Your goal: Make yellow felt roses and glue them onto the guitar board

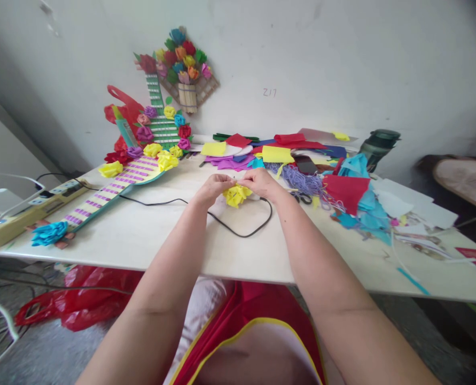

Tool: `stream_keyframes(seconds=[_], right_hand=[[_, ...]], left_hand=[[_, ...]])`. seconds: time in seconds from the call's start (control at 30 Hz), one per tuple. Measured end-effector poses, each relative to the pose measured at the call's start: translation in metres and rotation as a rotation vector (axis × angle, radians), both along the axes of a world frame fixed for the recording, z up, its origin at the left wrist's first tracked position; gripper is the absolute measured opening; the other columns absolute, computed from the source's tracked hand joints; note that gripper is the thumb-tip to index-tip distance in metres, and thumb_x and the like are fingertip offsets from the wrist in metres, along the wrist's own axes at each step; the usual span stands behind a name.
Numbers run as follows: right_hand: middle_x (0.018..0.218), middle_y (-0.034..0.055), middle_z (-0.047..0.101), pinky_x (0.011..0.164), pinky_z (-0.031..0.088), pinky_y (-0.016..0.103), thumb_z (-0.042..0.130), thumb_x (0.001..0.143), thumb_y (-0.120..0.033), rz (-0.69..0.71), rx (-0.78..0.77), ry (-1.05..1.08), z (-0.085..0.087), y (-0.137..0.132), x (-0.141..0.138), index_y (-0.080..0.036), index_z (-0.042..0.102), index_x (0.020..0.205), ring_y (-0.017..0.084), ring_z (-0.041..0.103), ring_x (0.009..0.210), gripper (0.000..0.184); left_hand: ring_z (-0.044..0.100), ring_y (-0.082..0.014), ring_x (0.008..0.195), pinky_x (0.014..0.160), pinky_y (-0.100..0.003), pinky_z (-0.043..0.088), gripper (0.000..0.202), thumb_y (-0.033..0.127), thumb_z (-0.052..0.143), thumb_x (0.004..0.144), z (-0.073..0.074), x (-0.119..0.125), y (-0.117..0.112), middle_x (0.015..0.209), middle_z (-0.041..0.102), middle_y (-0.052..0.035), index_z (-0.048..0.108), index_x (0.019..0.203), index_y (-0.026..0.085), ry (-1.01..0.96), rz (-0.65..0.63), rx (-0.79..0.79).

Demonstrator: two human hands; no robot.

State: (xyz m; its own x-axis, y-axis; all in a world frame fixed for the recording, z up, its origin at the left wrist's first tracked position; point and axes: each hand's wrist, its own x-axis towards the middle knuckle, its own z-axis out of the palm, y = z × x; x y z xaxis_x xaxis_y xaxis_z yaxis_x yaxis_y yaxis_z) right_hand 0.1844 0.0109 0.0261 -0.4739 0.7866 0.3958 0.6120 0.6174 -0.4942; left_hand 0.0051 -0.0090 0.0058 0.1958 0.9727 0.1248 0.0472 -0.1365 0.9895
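A yellow crepe-paper flower (236, 197) is held low over the middle of the white table (173, 235). My left hand (214, 188) pinches it at its upper left edge, fingers closed. From the other side my right hand (262, 182) grips its upper right edge between thumb and fingers. The fingertips of both hands nearly meet above the petals. Whatever lies behind the fingers is hidden. A black cord (241, 235) loops on the table just below the flower.
Left lies a guitar-shaped craft (113, 187) with paper flowers; another guitar shape (161, 125) leans behind it. Along the back are crepe-paper sheets (278, 155). Purple shredded strands (302, 179), blue paper scraps (368, 208) and a dark bottle (377, 147) stand right. A power strip (33, 206) edges the left.
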Motion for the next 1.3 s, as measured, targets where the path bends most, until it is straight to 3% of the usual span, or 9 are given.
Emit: stream_keyframes(seconds=[0.23,0.37,0.73,0.97,1.17,1.3], right_hand=[[0.065,0.0008,0.059,0.063,0.035,0.026,0.062,0.077,-0.023,-0.066,0.029,0.013,0.002,-0.003,-0.002,-0.015,0.068,0.062,0.013,0.050,0.064,0.018],[0.074,0.0039,0.068,0.066,0.038,0.027,0.063,0.077,-0.021,-0.096,0.039,0.007,0.003,-0.005,-0.004,-0.015,0.076,0.073,0.015,0.056,0.070,0.015],[0.080,0.0051,0.073,0.068,0.041,0.027,0.063,0.075,-0.021,-0.143,0.002,0.035,0.000,-0.002,-0.004,-0.016,0.079,0.077,0.017,0.061,0.076,0.016],[0.071,0.0027,0.065,0.065,0.039,0.026,0.060,0.076,-0.026,-0.027,-0.111,0.129,-0.002,0.000,-0.001,-0.014,0.071,0.071,0.015,0.056,0.071,0.018],[0.056,-0.0041,0.041,0.058,0.030,0.026,0.058,0.078,-0.031,0.026,-0.172,0.067,0.006,-0.005,0.002,-0.018,0.047,0.053,0.010,0.038,0.059,0.030],[0.058,-0.0037,0.045,0.058,0.032,0.025,0.057,0.076,-0.028,0.045,-0.189,0.050,0.007,-0.006,0.003,-0.018,0.049,0.055,0.010,0.039,0.061,0.025]], left_hand=[[0.051,-0.0135,0.064,0.061,-0.027,0.035,0.026,0.038,0.074,0.058,-0.008,0.000,0.009,0.060,0.059,-0.0006,0.062,0.060,0.016,-0.052,0.104,0.011],[0.051,-0.0138,0.066,0.063,-0.028,0.034,0.026,0.038,0.073,0.057,-0.011,0.000,0.012,0.061,0.058,-0.0004,0.062,0.060,0.015,-0.053,0.101,0.006],[0.046,-0.0124,0.060,0.060,-0.028,0.031,0.034,0.045,0.079,0.055,-0.005,-0.002,0.007,0.056,0.054,0.0004,0.060,0.057,0.016,0.000,0.075,0.034],[0.046,-0.0119,0.058,0.060,-0.028,0.033,0.034,0.045,0.078,0.052,-0.002,-0.003,0.004,0.056,0.057,-0.0008,0.062,0.056,0.015,0.015,0.062,0.037],[0.048,-0.0122,0.059,0.061,-0.028,0.036,0.038,0.048,0.082,0.052,-0.001,-0.004,0.003,0.059,0.059,-0.0013,0.065,0.061,0.015,0.041,0.029,0.035],[0.048,-0.0122,0.059,0.061,-0.028,0.036,0.042,0.052,0.083,0.051,-0.002,-0.005,0.004,0.059,0.060,-0.0012,0.066,0.063,0.015,0.069,0.022,0.050]])
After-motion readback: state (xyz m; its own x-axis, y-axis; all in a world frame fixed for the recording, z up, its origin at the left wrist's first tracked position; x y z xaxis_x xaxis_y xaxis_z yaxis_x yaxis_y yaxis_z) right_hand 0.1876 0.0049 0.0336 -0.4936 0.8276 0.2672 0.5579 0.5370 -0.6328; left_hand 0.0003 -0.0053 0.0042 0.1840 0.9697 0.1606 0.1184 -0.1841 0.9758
